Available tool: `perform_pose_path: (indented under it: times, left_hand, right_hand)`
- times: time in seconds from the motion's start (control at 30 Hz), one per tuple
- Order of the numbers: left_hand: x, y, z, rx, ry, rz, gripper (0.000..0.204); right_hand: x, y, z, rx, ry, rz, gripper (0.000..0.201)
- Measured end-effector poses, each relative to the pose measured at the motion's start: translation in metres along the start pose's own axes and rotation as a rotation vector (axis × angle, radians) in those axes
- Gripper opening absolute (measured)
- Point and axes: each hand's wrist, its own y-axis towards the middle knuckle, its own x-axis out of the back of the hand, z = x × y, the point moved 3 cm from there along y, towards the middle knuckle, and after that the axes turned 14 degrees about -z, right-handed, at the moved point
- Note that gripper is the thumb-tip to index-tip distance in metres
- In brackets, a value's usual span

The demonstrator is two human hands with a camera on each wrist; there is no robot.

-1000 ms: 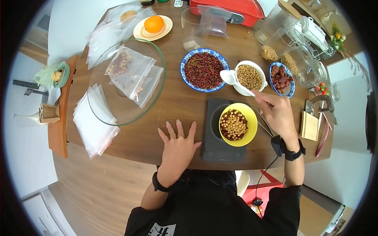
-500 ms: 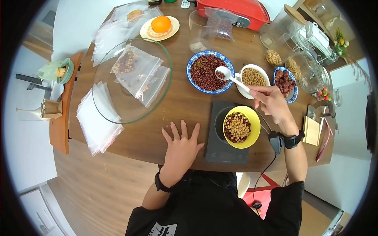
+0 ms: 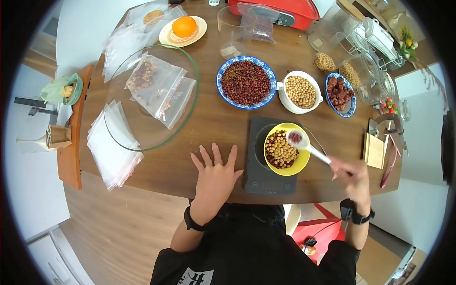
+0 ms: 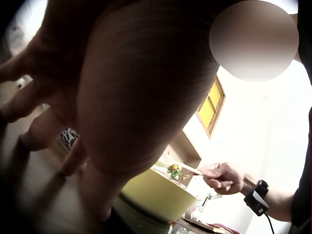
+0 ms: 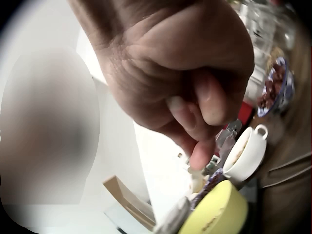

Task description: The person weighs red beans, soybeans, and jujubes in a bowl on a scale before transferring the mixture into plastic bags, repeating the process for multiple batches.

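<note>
My right hand (image 3: 352, 178) grips the handle of a white spoon (image 3: 309, 147), whose bowl holds some dark red beans over the yellow bowl (image 3: 305, 164). Tan and dark red beans (image 3: 281, 151) lie in that bowl, which stands on a black scale (image 3: 259, 183). In the right wrist view the fingers of my right hand (image 5: 195, 97) are curled, with the yellow bowl (image 5: 226, 209) below. My left hand (image 3: 213, 185) rests on the table left of the scale, fingers spread. Behind stand a blue-rimmed bowl of red beans (image 3: 246, 83) and a white cup of tan beans (image 3: 300, 92).
A large glass bowl (image 3: 183, 129) with zip bags (image 3: 156, 90) in it stands at the left, beside stacked bags (image 3: 114, 147). An orange (image 3: 185, 27) sits on a plate. Dark red pieces (image 3: 339, 94) fill a small bowl at the right, near glass jars.
The spoon has moved from the white cup, across the red beans, to over the yellow bowl, with red beans in it. My right hand has drawn back toward me. The left hand stays put.
</note>
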Motion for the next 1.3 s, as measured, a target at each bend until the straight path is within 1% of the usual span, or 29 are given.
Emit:
perform_pose_path:
  times: [0.07,0.1,0.17,0.27,0.4,0.47,0.5,0.53,0.6,0.63,0.7,0.8,0.83,0.87,0.93,0.97,1.03,1.17,1.23,1.27,1.3]
  left_hand:
    - [0.001,0.001,-0.001,0.000,0.011,0.002,0.067]
    - [0.001,0.002,-0.002,-0.003,0.017,0.010,0.067]
    - [0.001,0.003,-0.002,-0.009,0.025,0.016,0.068]
    - [0.002,0.001,-0.001,-0.011,0.020,0.001,0.068]
    - [0.002,0.000,0.000,-0.003,-0.001,0.003,0.068]
    - [0.003,0.000,-0.001,-0.011,-0.014,0.002,0.068]
    - [0.002,0.000,0.000,-0.001,-0.014,0.020,0.067]
    - [0.002,0.001,0.000,0.010,-0.012,0.037,0.067]
    - [0.002,0.001,0.000,0.007,-0.022,0.038,0.067]
    - [0.002,0.000,0.001,0.015,-0.023,0.047,0.067]
    - [0.003,0.001,0.001,0.009,-0.026,0.049,0.067]
    - [0.003,0.001,0.001,0.011,-0.024,0.051,0.067]
    - [0.003,0.000,0.001,0.012,-0.022,0.049,0.067]
    - [0.002,0.000,0.000,0.011,-0.022,0.048,0.067]
    - [0.000,0.000,0.000,0.026,-0.024,0.035,0.068]
    - [0.000,0.000,0.000,0.024,-0.024,0.034,0.068]
    - [-0.001,0.000,0.001,0.027,-0.025,0.033,0.067]
    - [0.004,0.003,0.000,0.014,-0.027,0.074,0.067]
    - [0.005,0.003,0.000,0.021,-0.027,0.086,0.067]
    - [0.005,0.004,0.000,0.020,-0.027,0.085,0.067]
    - [0.005,0.004,0.000,0.016,-0.024,0.083,0.067]
  right_hand:
    - [-0.002,-0.016,0.019,0.336,-0.397,0.070,0.040]
    - [-0.004,-0.021,0.023,0.331,-0.397,0.066,0.040]
    - [-0.005,-0.025,0.029,0.344,-0.553,-0.055,0.044]
    - [-0.003,-0.024,0.028,0.303,-0.492,-0.098,0.042]
    - [0.003,-0.014,0.021,0.283,-0.463,-0.102,0.040]
    - [0.019,-0.004,0.002,0.242,-0.356,-0.314,0.035]
    - [0.029,0.002,-0.005,0.157,-0.409,-0.373,0.031]
    - [0.035,0.010,-0.010,0.156,-0.420,-0.385,0.031]
    - [0.050,0.026,-0.021,0.126,-0.534,-0.555,0.027]
    - [0.057,0.034,-0.029,0.125,-0.541,-0.564,0.027]
    - [0.069,0.047,-0.043,0.184,-0.801,-0.606,0.026]
    - [0.075,0.062,-0.057,0.239,-0.841,-0.603,0.025]
    - [0.075,0.066,-0.061,0.230,-0.847,-0.566,0.025]
    - [0.074,0.070,-0.066,0.230,-0.849,-0.568,0.025]
    - [0.067,0.074,-0.075,0.320,-0.908,-0.507,0.025]
    - [0.067,0.074,-0.076,0.319,-0.909,-0.508,0.025]
    - [0.063,0.075,-0.079,0.274,-0.921,-0.419,0.024]
    - [0.064,0.068,-0.079,0.246,-0.844,-0.438,0.024]
    - [0.066,0.063,-0.081,0.149,-0.724,-0.471,0.024]
    - [0.066,0.062,-0.081,0.148,-0.724,-0.472,0.024]
    - [0.067,0.061,-0.084,0.057,-0.686,-0.466,0.025]
